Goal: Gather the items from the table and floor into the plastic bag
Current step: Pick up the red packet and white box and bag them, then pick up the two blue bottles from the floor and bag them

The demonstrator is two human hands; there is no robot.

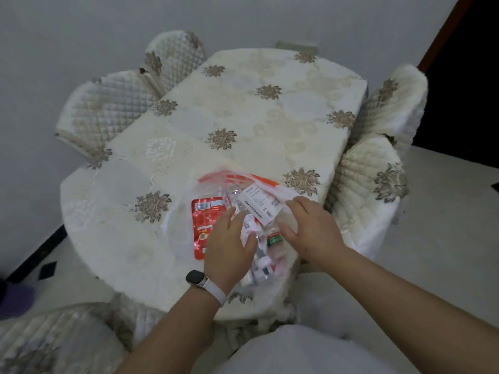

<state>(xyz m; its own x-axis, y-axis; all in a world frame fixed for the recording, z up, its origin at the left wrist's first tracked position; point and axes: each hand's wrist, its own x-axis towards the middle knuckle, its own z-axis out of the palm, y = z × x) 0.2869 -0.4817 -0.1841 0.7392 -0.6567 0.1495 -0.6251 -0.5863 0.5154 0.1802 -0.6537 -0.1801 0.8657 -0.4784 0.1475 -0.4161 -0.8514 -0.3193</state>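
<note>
The plastic bag (259,181) lies at the table (243,103) near edge, stuffed w/ a white box (260,209) and bottle (274,240). R hand (313,230) pinches its film; L hand (229,244) rests on it, grip can't tell. Risk: thin film slips or tears, so contents spill off the edge.

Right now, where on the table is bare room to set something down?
Bare: the far half of the table, beyond the plastic bag, and the near-left part beside the red packet. Crowded: the near edge, where left hand and right hand work at the bag.
</note>
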